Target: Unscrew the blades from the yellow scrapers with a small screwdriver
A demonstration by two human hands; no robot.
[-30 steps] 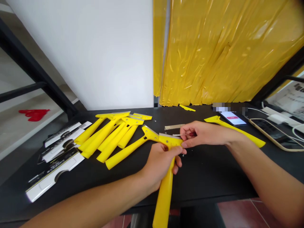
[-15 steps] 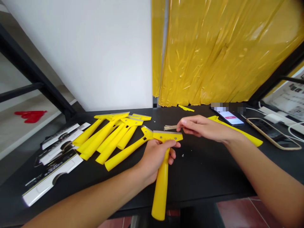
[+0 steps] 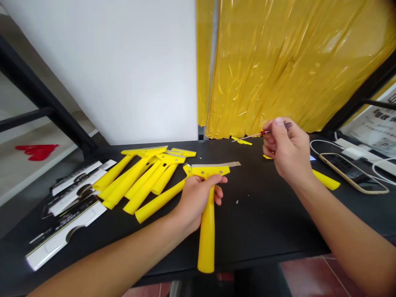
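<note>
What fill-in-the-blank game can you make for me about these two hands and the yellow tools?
1. The person's right hand pinches a thin screwdriver with a ____ handle.
2. The person's left hand holds a yellow plastic scraper by its ____.
3. Other yellow plastic scrapers lie on the ____ table.

Missing words: red, handle, black.
</note>
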